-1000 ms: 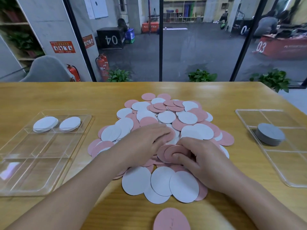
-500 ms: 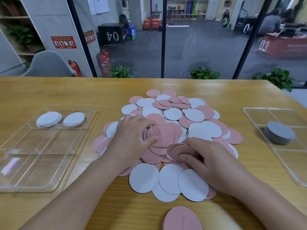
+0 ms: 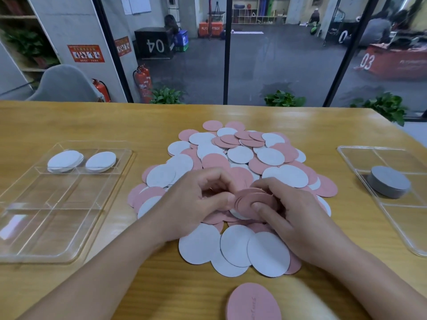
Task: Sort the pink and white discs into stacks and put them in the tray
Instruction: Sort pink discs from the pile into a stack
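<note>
A small bunch of pink discs [image 3: 250, 200] is held between both hands just above the middle of a loose heap of pink and white discs [image 3: 238, 162] on the desk [image 3: 69, 121]. The right hand [image 3: 298, 213] is closed on the bunch, thumb on top. The left hand [image 3: 196, 202] is curled, its fingertips touching the bunch's left edge. One pink disc [image 3: 253, 302] lies alone nearer the person. The clear tray [image 3: 57, 227] to the left holds two white stacks [image 3: 80, 161] in its far compartments. Another tray [image 3: 392, 227] to the right holds a grey stack [image 3: 389, 184].
</note>
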`<state>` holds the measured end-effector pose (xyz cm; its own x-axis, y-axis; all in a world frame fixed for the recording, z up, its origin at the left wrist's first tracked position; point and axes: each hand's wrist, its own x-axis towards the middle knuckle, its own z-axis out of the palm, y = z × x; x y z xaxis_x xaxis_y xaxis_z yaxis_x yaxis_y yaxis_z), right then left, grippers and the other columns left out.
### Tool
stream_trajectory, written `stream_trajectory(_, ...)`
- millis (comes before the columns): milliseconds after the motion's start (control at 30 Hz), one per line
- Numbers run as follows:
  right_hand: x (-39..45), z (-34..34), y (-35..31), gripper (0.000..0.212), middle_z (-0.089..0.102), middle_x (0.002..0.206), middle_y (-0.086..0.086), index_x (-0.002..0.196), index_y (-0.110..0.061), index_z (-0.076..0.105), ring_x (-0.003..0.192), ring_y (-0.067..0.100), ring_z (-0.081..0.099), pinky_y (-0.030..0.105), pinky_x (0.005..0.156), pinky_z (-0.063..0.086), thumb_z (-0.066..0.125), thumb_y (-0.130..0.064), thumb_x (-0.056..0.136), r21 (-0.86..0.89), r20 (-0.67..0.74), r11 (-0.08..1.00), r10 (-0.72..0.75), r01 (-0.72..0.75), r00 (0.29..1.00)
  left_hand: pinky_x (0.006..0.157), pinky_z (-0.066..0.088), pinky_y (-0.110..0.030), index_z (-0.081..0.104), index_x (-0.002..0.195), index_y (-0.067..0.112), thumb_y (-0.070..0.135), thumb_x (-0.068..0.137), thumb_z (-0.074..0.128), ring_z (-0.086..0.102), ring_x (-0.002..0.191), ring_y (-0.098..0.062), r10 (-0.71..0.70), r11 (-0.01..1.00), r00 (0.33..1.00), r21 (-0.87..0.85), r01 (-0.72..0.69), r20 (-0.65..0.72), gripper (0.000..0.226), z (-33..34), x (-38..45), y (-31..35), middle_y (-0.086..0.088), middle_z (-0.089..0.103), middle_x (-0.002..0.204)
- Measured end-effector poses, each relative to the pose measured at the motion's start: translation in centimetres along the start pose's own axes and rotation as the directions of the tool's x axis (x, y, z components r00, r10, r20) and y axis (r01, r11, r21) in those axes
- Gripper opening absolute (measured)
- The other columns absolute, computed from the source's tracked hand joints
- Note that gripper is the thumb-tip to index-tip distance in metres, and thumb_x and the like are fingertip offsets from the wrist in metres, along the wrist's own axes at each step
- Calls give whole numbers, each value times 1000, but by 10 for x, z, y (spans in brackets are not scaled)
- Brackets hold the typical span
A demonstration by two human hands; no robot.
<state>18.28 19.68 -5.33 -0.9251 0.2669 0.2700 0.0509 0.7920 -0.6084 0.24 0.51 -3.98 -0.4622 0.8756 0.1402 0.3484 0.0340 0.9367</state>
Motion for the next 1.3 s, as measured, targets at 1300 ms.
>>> stream_trajectory(1300,-2,4,0,10,64,98,-21,112,-41,61,95,7,59,20,75,45,64,-35,105,-8,57,1000,27,-26,998,93,63,-32,82,115,26,6,108,66,77,101,-17,36,991,999,131,-39,24,26,8,-2,-6,7,81,107)
